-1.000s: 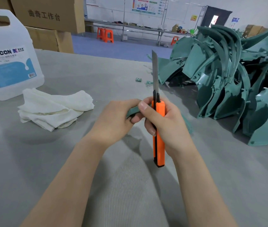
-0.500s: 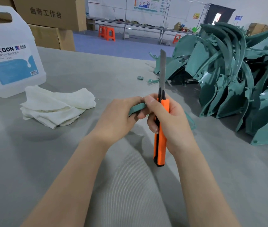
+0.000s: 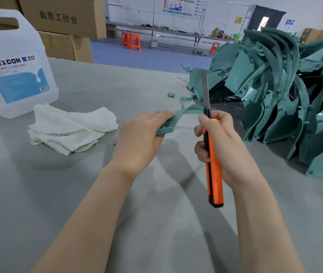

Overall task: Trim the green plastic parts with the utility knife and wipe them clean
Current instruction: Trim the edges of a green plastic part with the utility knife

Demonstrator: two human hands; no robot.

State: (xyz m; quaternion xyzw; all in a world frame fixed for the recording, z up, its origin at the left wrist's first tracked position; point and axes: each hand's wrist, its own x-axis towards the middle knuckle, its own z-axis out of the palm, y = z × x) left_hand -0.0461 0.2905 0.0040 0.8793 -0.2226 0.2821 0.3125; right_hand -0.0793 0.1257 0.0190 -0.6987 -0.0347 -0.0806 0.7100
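Note:
My left hand (image 3: 141, 138) grips one end of a curved green plastic part (image 3: 178, 117) above the grey table (image 3: 38, 194). The part arcs to the right toward the knife blade. My right hand (image 3: 221, 146) holds an orange utility knife (image 3: 213, 168) upright, its long blade extended and pointing away from me. The two hands are a short gap apart. A white cloth (image 3: 70, 129) lies crumpled on the table left of my left hand.
A big pile of green plastic parts (image 3: 278, 95) fills the table's right side. A white DEXCON jug (image 3: 12, 66) stands at the far left, with cardboard boxes (image 3: 62, 18) behind it. Small green scraps (image 3: 171, 94) lie near the pile.
My hands have drawn apart: the left hand has moved left with the green part and the right hand with the knife has shifted right, off the part.

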